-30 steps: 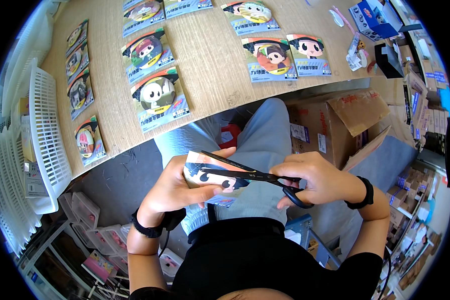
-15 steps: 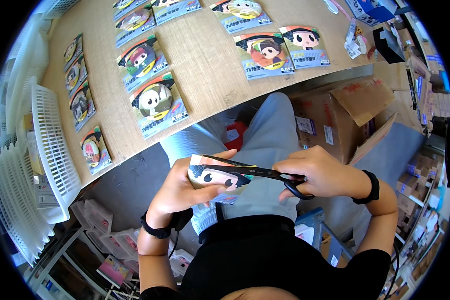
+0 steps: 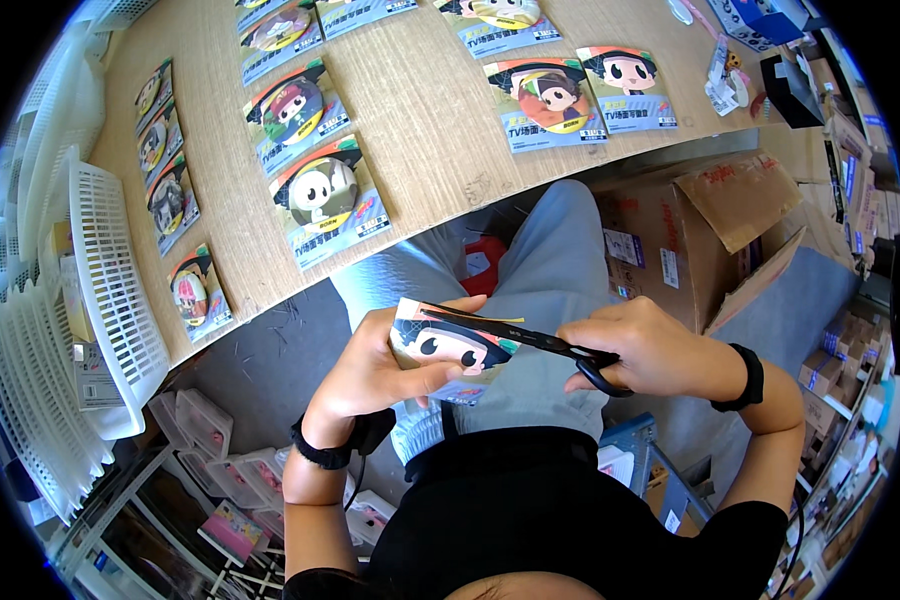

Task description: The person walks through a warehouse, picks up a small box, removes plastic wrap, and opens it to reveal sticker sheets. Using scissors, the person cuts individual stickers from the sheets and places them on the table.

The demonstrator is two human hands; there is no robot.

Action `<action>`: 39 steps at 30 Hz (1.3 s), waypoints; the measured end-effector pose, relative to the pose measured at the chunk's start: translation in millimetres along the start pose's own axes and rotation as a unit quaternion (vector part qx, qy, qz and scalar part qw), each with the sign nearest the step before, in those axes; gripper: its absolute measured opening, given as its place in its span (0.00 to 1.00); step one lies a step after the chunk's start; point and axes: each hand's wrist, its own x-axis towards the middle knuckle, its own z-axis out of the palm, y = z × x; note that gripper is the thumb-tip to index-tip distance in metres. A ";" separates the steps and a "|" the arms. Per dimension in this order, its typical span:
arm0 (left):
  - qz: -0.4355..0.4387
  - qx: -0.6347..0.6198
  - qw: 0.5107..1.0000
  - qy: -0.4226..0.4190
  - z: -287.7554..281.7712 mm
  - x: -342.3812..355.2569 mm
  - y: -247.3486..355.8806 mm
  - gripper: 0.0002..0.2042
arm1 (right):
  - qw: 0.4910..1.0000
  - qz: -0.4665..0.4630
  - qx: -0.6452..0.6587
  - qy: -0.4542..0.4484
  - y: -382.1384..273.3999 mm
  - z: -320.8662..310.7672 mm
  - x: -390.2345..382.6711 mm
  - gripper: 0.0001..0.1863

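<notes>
My left hand (image 3: 378, 362) grips a small printed packet (image 3: 435, 345) with a cartoon face on it, thumb on the front, above my lap. Black scissors (image 3: 550, 343) are in my right hand (image 3: 642, 350), fingers through the handles. Their blades lie along the packet's top edge, pointing left toward my left fingers. A thin strip of the top edge shows above the blades. On the table, the nearest similar packet is a flat one with a round white-faced badge picture (image 3: 320, 195).
More cartoon packets (image 3: 545, 105) lie in groups on the wooden table (image 3: 420, 140). White plastic baskets (image 3: 110, 280) stand at the left. An open cardboard box (image 3: 660, 240) sits under the table at the right. A black box (image 3: 792, 90) and a blue box (image 3: 760, 20) are at the far right.
The scissor blades have come closer together at the packet's top edge, and a thin strip now stands out above them. The whole view has shifted slightly; both hands keep their grips.
</notes>
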 end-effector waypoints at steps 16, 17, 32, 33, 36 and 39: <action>0.091 0.046 0.989 -0.108 12.0 4.0 -24.7 0.12 | 0.998 -0.006 0.030 -0.051 2.0 7.9 21.8 0.26; 0.084 0.045 0.990 -0.106 12.7 3.7 -21.9 0.12 | 0.998 -0.008 0.037 -0.052 2.5 8.8 23.2 0.25; 0.073 0.067 0.991 -0.085 11.6 3.4 -19.5 0.13 | 0.999 0.011 0.024 -0.033 6.4 15.7 20.8 0.16; 0.070 0.054 0.993 -0.084 11.4 2.8 -20.7 0.13 | 0.999 0.011 0.024 -0.034 7.0 16.5 20.8 0.16; 0.033 0.002 0.997 -0.071 13.8 1.4 -22.1 0.17 | 0.999 -0.004 0.035 -0.010 9.2 19.5 21.1 0.16; -0.008 0.019 0.996 -0.090 11.2 3.0 -19.6 0.17 | 1.000 0.006 0.025 -0.010 7.5 17.8 22.3 0.16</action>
